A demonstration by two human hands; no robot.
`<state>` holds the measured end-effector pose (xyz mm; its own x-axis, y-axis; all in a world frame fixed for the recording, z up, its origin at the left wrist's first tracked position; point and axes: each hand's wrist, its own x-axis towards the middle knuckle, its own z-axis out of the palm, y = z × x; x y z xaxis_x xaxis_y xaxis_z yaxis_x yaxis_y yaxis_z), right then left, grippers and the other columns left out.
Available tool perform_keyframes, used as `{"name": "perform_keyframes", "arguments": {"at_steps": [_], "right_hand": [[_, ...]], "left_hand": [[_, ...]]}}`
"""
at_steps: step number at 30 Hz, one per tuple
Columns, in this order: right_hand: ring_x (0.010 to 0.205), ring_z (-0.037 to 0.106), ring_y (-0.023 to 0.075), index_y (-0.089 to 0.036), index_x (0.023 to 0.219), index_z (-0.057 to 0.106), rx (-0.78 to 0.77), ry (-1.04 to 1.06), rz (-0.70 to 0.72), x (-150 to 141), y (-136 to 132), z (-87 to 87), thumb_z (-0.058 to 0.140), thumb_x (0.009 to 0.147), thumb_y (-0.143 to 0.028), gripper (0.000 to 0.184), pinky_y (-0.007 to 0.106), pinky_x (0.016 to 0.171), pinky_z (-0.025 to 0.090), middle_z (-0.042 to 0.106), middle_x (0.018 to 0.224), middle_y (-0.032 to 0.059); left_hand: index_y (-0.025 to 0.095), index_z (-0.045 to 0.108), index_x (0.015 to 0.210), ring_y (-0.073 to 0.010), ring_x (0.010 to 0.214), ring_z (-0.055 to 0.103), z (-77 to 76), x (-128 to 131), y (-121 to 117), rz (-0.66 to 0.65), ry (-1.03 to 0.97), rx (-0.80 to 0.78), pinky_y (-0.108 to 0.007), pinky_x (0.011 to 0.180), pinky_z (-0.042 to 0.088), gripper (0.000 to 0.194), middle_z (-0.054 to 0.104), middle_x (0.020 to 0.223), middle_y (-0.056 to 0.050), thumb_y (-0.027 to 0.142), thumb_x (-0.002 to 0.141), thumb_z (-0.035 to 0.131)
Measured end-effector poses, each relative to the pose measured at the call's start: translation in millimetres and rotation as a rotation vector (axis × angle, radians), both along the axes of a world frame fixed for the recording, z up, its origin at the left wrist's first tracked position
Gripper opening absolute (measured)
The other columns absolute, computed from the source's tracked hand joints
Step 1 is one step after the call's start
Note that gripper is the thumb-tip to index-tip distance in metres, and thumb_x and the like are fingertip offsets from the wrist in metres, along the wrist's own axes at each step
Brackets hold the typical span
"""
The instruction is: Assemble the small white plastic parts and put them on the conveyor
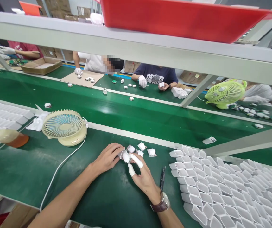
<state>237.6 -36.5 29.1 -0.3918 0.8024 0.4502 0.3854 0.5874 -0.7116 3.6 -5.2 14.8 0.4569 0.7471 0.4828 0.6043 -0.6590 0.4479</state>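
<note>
On the green table, my left hand [109,157] is closed around a small white plastic housing [121,154]. White finger cots cover the thumb and index finger of my right hand [142,174], which pinches a small white part [126,157] at the housing's open end. How far the part sits inside is hidden by my fingers. Just beyond my hands lie several similar white parts [142,146] on small boards. Black tweezers [162,179] rest to the right of my right wrist.
Many white housings [199,190] stand packed at right. A cream fan [66,128] with a cable and an amber bottle [14,138] are at left. Beyond runs a green conveyor [102,109] with scattered parts; co-workers sit across it. Overhead, a shelf [136,47] carries a red tray [173,20].
</note>
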Motion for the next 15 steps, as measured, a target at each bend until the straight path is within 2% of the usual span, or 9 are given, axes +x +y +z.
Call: {"name": "perform_keyframes", "arguments": {"at_steps": [9, 15], "right_hand": [[0.133, 0.06, 0.0272, -0.028, 0.157, 0.037, 0.023, -0.061, 0.016, 0.5, 0.2, 6.2, 0.049, 0.101, -0.014, 0.059, 0.047, 0.113, 0.052, 0.059, 0.143, 0.0136], [0.133, 0.06, 0.0268, -0.027, 0.157, 0.037, 0.031, -0.07, 0.0, 0.2, 0.6, 3.4, 0.049, 0.101, -0.012, 0.059, 0.047, 0.113, 0.051, 0.06, 0.141, 0.0139]], "left_hand": [[0.021, 0.055, 0.14, -0.0303, 0.122, 0.063, 1.0, 1.5, -2.8, 0.006, 0.039, 0.012, -0.049, 0.103, 0.056, 0.04, 0.064, 0.132, -0.016, 0.015, 0.1, 0.053], [0.021, 0.054, 0.141, -0.0309, 0.122, 0.063, 3.5, 2.0, -3.8, -0.004, 0.027, -0.003, -0.05, 0.103, 0.056, 0.043, 0.064, 0.132, -0.016, 0.014, 0.099, 0.054]]}}
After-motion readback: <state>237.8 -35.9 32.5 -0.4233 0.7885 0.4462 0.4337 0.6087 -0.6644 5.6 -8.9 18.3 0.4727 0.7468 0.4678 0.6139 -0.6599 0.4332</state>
